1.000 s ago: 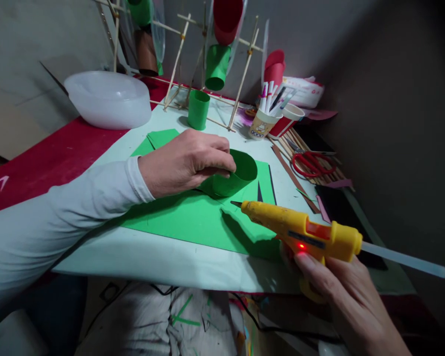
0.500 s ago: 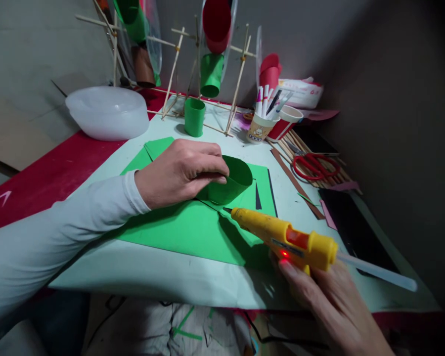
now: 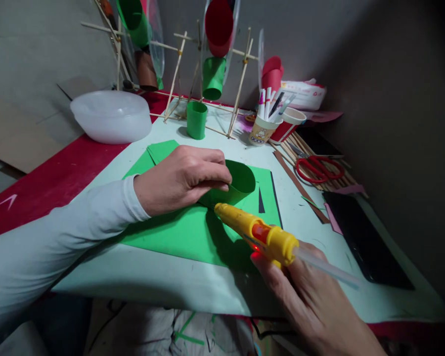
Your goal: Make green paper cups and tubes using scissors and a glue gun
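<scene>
My left hand (image 3: 185,178) pinches the near rim of a green paper cylinder (image 3: 241,180), which stands on a green paper sheet (image 3: 178,235). In my right hand (image 3: 304,287) is a yellow hot glue gun (image 3: 255,230) with a red light on and a clear glue stick (image 3: 326,267) out of its back end. Its nozzle points at the base of the cylinder, close below my left fingers; whether it touches the paper I cannot tell. A narrow black strip (image 3: 261,200) shows on the sheet right of the cylinder.
Behind stand a small green paper cup (image 3: 196,120), a stick frame (image 3: 241,89) with coloured tubes, and a translucent plastic bowl (image 3: 111,116). To the right are a cup of markers (image 3: 261,129), red-handled scissors (image 3: 319,169), wooden sticks and a black phone-like slab (image 3: 367,240).
The glue gun in my right hand has moved left, its nozzle now nearer the cylinder's base and my left fingers. My left hand keeps its pinch. The whole view has shifted slightly.
</scene>
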Action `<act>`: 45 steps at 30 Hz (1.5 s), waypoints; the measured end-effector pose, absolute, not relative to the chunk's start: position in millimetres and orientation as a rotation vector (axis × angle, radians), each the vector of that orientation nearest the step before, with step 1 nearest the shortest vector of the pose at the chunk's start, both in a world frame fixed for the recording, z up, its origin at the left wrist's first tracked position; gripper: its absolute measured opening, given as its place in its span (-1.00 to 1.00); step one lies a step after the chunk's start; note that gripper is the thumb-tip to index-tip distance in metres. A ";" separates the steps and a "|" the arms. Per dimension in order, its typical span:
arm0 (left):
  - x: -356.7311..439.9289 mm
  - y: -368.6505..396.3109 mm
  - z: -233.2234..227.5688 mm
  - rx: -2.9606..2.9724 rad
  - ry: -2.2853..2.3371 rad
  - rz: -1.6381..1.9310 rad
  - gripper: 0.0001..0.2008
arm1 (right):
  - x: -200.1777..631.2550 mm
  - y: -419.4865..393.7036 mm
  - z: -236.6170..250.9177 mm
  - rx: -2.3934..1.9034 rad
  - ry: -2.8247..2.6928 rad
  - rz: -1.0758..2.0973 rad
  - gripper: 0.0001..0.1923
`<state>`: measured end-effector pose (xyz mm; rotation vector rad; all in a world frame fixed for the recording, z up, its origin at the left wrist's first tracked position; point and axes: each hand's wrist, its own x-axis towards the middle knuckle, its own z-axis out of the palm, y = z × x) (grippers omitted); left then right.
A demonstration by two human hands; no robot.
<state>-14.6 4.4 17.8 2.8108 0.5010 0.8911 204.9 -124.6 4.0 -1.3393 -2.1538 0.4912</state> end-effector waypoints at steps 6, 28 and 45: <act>-14.4 4.3 17.8 2.813 0.474 0.900 -0.81 | 204.8 -123.6 3.9 -1.376 -2.159 0.459 -0.69; -16.1 4.4 16.4 2.816 0.480 0.877 -0.85 | 209.6 -124.4 0.0 -1.377 -2.186 0.489 -0.73; -16.7 4.1 19.0 2.811 0.437 0.879 -0.82 | 222.5 -128.0 -1.3 -1.389 -2.142 0.521 -0.74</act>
